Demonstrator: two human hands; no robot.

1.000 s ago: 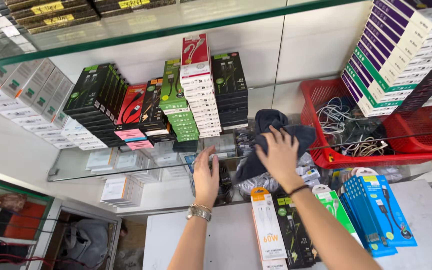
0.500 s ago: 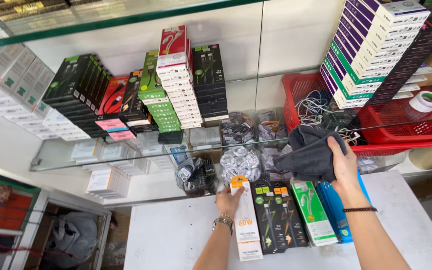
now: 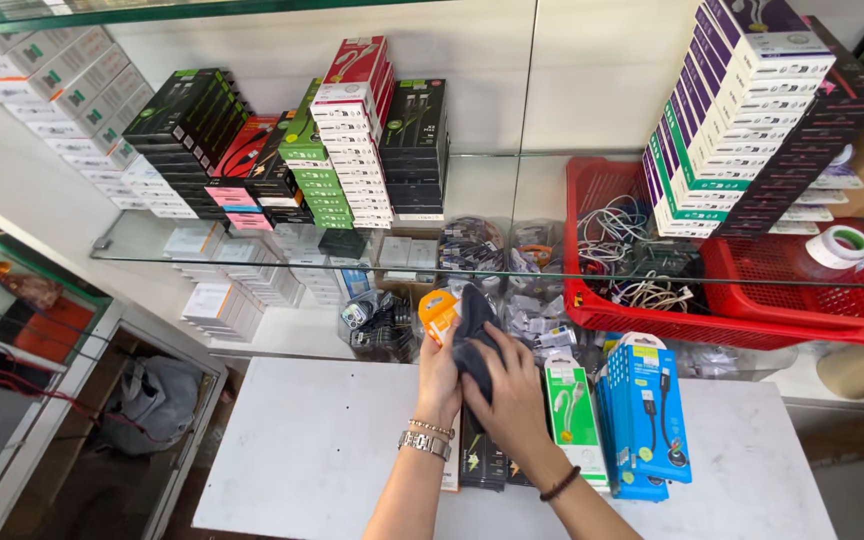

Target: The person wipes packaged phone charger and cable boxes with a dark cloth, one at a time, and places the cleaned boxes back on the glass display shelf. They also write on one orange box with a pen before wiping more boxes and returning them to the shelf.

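Note:
My left hand [image 3: 439, 385], with a metal watch at the wrist, is shut on a tall white box with an orange top [image 3: 438, 312] and holds it upright above the white table [image 3: 302, 450]. In my right hand [image 3: 512, 405] is a dark grey cloth [image 3: 474, 338], pressed against the right side of that box. Just right of my hands a green-and-white boxed cable [image 3: 572, 415] stands on the table. Black boxes [image 3: 482, 462] lie under my wrists.
Blue cable boxes [image 3: 647, 420] stand at the right of the table. Behind it a glass shelf [image 3: 152, 250] carries stacked boxes and a red basket [image 3: 742, 320] of loose cables. Bagged cables [image 3: 382, 325] lie under the shelf. A tape roll [image 3: 842, 245] sits at the far right.
My right hand took the dark cloth off the glass shelf and brought it down to the centre. My left hand picked up the white-and-orange box, and the cloth now rests against it.

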